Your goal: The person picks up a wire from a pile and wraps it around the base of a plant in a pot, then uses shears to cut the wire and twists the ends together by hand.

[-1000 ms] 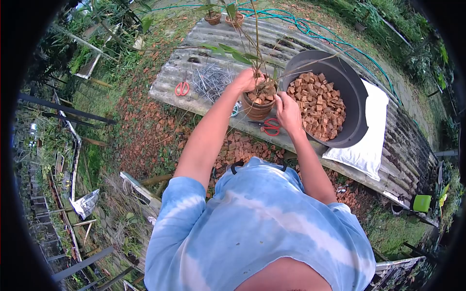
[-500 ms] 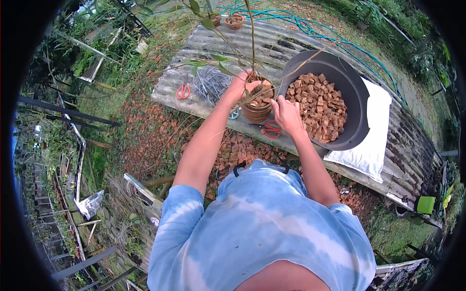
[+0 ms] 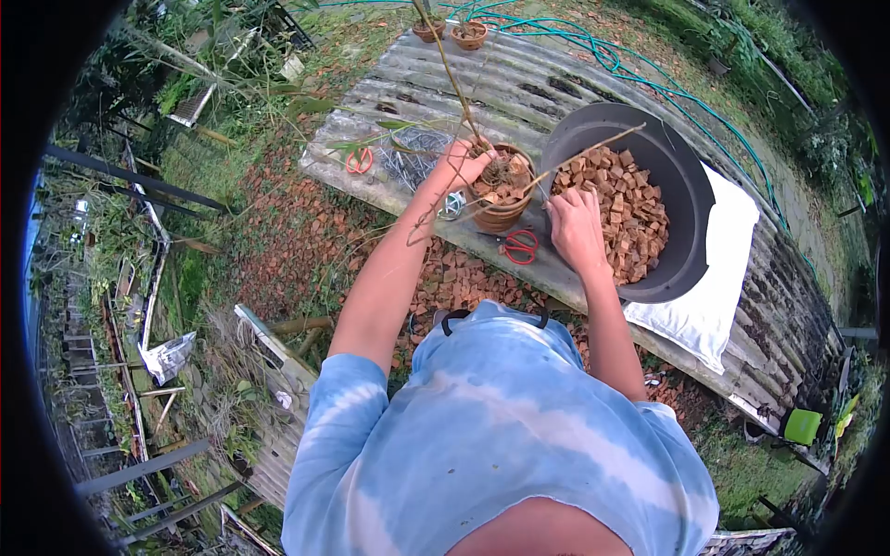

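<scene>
A terracotta pot [image 3: 501, 219] filled with brown husk chunks and roots stands near the table's front edge. From it rises a tall, thin plant stem [image 3: 449, 69], leaning left. My left hand [image 3: 461, 165] is closed around the stem's base at the pot's left rim. My right hand [image 3: 577, 230] is at the near left side of the black tub [image 3: 686, 208], its fingers bent together; what they hold, if anything, is hidden. Cut brown chunks [image 3: 630, 208] lie in the tub. A bare stick [image 3: 589, 151] slants from the pot across the tub.
Red-handled scissors [image 3: 520, 246] lie before the pot, with another red-handled pair [image 3: 359, 160] farther left. A tangled grey wire heap [image 3: 408, 159] lies behind my left arm. A white sack [image 3: 728, 278] sits under the tub on the corrugated table top [image 3: 371, 116]. Small pots [image 3: 469, 35] stand at the back.
My right hand has moved from the pot's right rim toward the tub. The stem leans farther left, and the bare stick has swung lower over the tub. My left hand stays at the pot.
</scene>
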Demonstrator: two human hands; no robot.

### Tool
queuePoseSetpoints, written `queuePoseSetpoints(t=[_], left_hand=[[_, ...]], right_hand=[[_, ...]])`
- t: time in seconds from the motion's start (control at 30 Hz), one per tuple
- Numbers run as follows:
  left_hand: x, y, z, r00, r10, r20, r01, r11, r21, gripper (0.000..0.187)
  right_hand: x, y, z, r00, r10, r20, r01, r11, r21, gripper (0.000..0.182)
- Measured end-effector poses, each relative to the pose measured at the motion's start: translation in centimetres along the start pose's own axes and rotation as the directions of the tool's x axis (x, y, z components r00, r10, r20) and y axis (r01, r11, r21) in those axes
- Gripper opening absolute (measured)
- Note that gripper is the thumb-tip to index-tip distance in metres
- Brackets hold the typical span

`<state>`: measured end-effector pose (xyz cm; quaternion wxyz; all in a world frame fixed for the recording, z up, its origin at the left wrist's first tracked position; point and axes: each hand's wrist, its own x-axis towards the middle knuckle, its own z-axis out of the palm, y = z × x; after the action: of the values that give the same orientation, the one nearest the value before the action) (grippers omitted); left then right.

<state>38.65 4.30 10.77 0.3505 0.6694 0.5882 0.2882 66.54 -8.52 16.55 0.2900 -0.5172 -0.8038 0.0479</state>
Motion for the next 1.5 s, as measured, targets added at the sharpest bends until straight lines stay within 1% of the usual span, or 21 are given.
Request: queuePoseSetpoints(t=[0.03, 0.13, 0.17, 0.3, 0.4, 0.43, 0.53, 0.6, 0.73, 0.77, 0.87, 0.97, 1.03, 1.13, 1.17, 1.27, 1.3, 1.37, 1.4, 1.43, 1.5], left_hand=[[-3.0, 6.8, -2.0, 0.996, -0.094, 0.014, 0.092, 0.992, 0.08, 0.039], [-1.6, 4.2, -1.2, 0.994, -0.101, -0.031, 0.104, 0.986, 0.131, 0.037], [-1.5, 3.6, -1.1, 0.998, -0.035, -0.052, 0.04, 0.995, 0.096, 0.038], [-1.2, 3.3, -1.3, 0.998, -0.067, -0.021, 0.067, 0.998, 0.006, 0.04], [-0.4, 1.5, -0.7, 0.998, -0.054, 0.021, 0.054, 0.999, 0.0, 0.039], [-0.9, 1.9, -0.4, 0.994, -0.063, -0.083, 0.072, 0.992, 0.106, 0.034], [-0.8, 1.9, -0.7, 0.999, -0.038, 0.02, 0.039, 0.998, -0.054, 0.03], [-0.8, 1.6, -0.7, 0.999, -0.053, 0.006, 0.053, 0.998, -0.036, 0.031], [-0.6, 1.2, -1.1, 0.998, -0.061, 0.012, 0.062, 0.995, -0.075, 0.033], [-0.7, 1.0, -1.0, 0.997, -0.076, 0.026, 0.078, 0.993, -0.085, 0.033], [-1.0, 2.4, -1.5, 0.996, -0.052, 0.077, 0.055, 0.997, -0.046, 0.039], [-1.9, 4.1, -2.2, 0.996, -0.064, 0.063, 0.06, 0.997, 0.055, 0.043], [-1.7, 4.7, -2.8, 0.999, 0.007, 0.041, -0.015, 0.983, 0.181, 0.046], [-1.3, 5.9, -3.6, 0.987, -0.105, 0.121, 0.074, 0.968, 0.238, 0.048], [-0.3, 4.2, -2.7, 0.996, -0.083, 0.028, 0.071, 0.95, 0.304, 0.049], [0.4, 3.3, -2.3, 1.0, -0.001, 0.029, -0.008, 0.957, 0.29, 0.049], [0.5, 4.1, -2.6, 0.996, -0.041, 0.079, 0.012, 0.942, 0.336, 0.047], [1.9, 2.7, -2.1, 0.989, 0.067, 0.131, -0.1, 0.96, 0.261, 0.044], [2.3, 2.0, -1.8, 0.98, 0.12, 0.156, -0.153, 0.963, 0.221, 0.043], [1.3, 4.8, -2.2, 0.992, 0.027, 0.123, -0.061, 0.956, 0.288, 0.039], [1.6, 4.9, -1.9, 0.991, -0.023, 0.131, -0.019, 0.951, 0.31, 0.039]], right_hand=[[0.4, 0.5, -0.3, 0.998, -0.024, 0.064, 0.021, 0.999, 0.043, 0.017], [1.2, 0.9, -0.7, 0.986, -0.08, 0.146, 0.065, 0.993, 0.103, 0.018], [1.6, 0.8, -1.1, 0.982, -0.101, 0.163, 0.081, 0.989, 0.122, 0.019], [2.0, 0.5, -0.7, 0.978, -0.166, 0.122, 0.152, 0.981, 0.117, 0.02], [2.4, 0.6, -0.8, 0.968, -0.165, 0.19, 0.134, 0.977, 0.166, 0.021], [2.9, 0.8, -0.5, 0.967, -0.183, 0.176, 0.154, 0.974, 0.165, 0.021], [3.6, 1.5, 1.1, 0.961, -0.228, 0.157, 0.208, 0.969, 0.131, 0.02], [4.4, 1.6, 2.4, 0.952, -0.257, 0.164, 0.248, 0.966, 0.07, 0.016], [3.7, 1.0, 2.8, 0.963, -0.207, 0.175, 0.202, 0.978, 0.046, 0.019], [3.8, 0.8, 2.7, 0.956, -0.18, 0.232, 0.168, 0.983, 0.069, 0.021], [5.1, 0.8, 3.7, 0.949, -0.236, 0.208, 0.237, 0.971, 0.024, 0.022], [7.3, 0.3, 4.3, 0.887, -0.162, 0.433, 0.142, 0.987, 0.077, 0.025], [6.8, -0.1, 5.0, 0.935, -0.111, 0.338, 0.061, 0.986, 0.155, 0.024], [6.3, 0.0, 5.7, 0.969, -0.107, 0.222, 0.067, 0.981, 0.18, 0.021], [6.2, 0.0, 6.1, 0.974, -0.119, 0.191, 0.085, 0.98, 0.178, 0.02], [6.7, -1.0, 5.3, 0.987, -0.06, 0.151, -0.013, 0.898, 0.439, 0.018], [6.7, -0.7, 5.7, 0.985, 0.001, 0.17, -0.077, 0.895, 0.44, 0.019], [6.7, 0.0, 6.5, 0.97, 0.124, 0.21, -0.207, 0.875, 0.438, 0.022], [6.7, -0.1, 6.6, 0.976, 0.134, 0.173, -0.195, 0.891, 0.409, 0.023], [6.9, -0.2, 6.6, 0.981, 0.14, 0.135, -0.182, 0.907, 0.381, 0.024], [7.1, -0.7, 6.3, 0.976, 0.177, 0.125, -0.21, 0.914, 0.347, 0.026]])
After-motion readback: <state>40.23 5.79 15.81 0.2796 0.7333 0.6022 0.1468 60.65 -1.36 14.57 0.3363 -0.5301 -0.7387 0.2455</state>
